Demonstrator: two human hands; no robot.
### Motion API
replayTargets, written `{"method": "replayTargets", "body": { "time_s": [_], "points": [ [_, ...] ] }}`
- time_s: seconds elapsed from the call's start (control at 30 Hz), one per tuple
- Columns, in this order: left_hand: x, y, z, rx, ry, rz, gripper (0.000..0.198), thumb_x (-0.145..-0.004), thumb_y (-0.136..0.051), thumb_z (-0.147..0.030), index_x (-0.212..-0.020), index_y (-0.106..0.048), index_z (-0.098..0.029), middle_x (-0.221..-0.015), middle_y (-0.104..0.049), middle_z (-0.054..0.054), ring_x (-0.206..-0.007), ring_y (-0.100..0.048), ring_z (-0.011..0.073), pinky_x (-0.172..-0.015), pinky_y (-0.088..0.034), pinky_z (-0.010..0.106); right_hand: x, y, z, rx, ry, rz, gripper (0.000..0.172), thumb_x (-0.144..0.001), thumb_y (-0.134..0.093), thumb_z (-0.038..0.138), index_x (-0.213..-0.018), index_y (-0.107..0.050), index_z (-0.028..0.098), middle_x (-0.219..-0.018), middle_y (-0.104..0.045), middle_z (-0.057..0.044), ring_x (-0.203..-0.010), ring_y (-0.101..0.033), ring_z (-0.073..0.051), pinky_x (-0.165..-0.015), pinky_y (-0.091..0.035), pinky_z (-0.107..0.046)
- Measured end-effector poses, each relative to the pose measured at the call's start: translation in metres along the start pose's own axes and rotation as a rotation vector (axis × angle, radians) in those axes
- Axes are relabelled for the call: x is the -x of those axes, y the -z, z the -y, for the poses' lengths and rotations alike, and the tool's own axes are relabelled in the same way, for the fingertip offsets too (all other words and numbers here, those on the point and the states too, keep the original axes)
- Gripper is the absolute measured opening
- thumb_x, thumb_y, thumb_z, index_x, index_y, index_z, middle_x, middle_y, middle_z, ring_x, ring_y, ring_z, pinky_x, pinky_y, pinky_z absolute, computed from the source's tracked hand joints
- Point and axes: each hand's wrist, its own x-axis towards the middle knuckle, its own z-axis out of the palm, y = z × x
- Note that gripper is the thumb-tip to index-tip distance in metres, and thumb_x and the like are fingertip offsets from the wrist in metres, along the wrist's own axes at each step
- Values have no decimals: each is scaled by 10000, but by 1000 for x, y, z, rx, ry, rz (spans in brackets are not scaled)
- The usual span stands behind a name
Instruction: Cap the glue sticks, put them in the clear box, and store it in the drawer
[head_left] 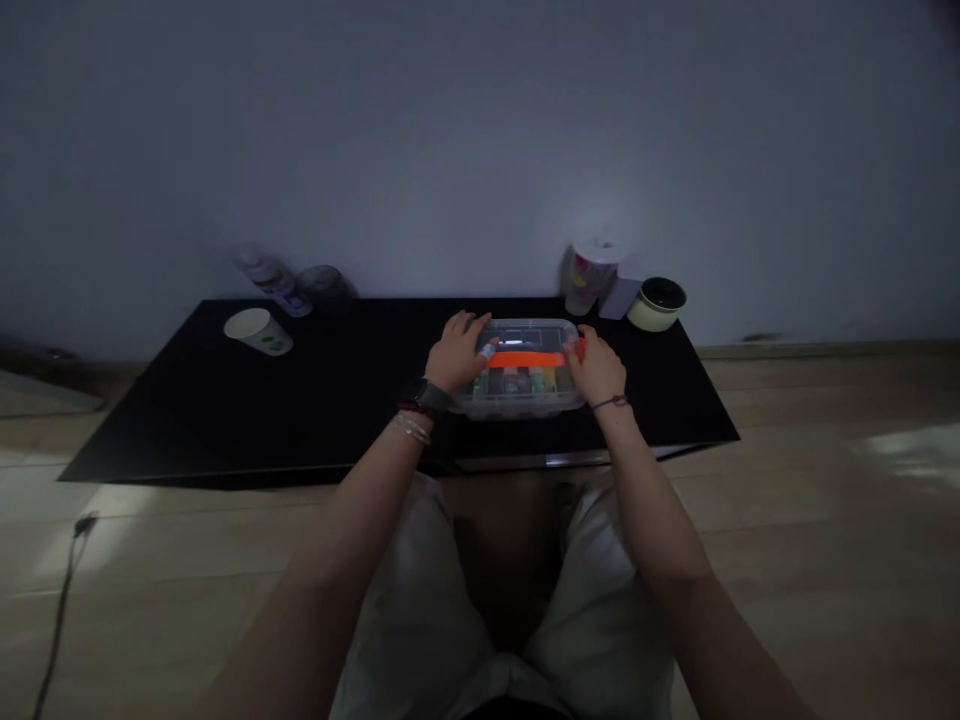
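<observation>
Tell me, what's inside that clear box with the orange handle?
Inside the clear box, a row of small green, red and yellow items shows, too dim to identify. The orange handle, left hand and right hand cover the rest.

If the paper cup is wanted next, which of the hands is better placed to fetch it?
Probably the left hand: the paper cup stands on its side, while the right hand rests at the far end of the clear box.
</observation>
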Motion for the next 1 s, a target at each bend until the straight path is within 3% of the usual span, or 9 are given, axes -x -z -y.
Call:
{"method": "replayTargets", "body": {
  "time_s": [0.23, 0.53, 0.77, 0.9, 1.0],
  "points": [
    [1, 1, -3, -19, 13, 13, 585, -954, -501, -421, -1476, -487, -157, -1517, -448, 179, -1477, -309, 349, -1200, -316, 522, 3, 8, 7, 69, 1, 38, 498, -999, -436, 374, -1483, -446, 256, -1088, -719, -143, -912, -690, -309, -762, -509, -388],
    [2, 5, -10, -140, 25, 36, 577, -987, -462, -427, -1502, -455, -169, -1527, -451, 153, -1478, -327, 313, -1201, -340, 467, 6, 16, 15, 183, -28, 61, 390, -1023, -407, 372, -1381, -521, 269, -987, -726, -111, -850, -683, -247, -696, -440, -297],
    [1, 3, -6, -159, 15, 26, 575, -986, -461, -443, -1503, -454, -192, -1523, -457, 142, -1473, -335, 302, -1187, -363, 465, 6, 10, 15, 210, 10, -9, 371, -1036, -363, 344, -1333, -555, 235, -906, -720, -102, -814, -661, -223, -642, -373, -257],
    [1, 1, -4, -145, 14, 15, 573, -983, -462, -440, -1500, -459, -192, -1519, -460, 143, -1466, -343, 295, -1188, -359, 462, 5, 2, 11, 177, -2, -51, 413, -1026, -377, 354, -1392, -503, 209, -977, -724, -122, -832, -666, -240, -681, -432, -282],
    [1, 4, -6, -125, 19, 26, 573, -980, -464, -422, -1496, -464, -173, -1522, -455, 147, -1469, -338, 293, -1197, -343, 450, 2, -4, 4, 100, 77, -124, 474, -1002, -409, 343, -1435, -472, 161, -1159, -696, -167, -1027, -644, -290, -819, -499, -360]
  ]
}}
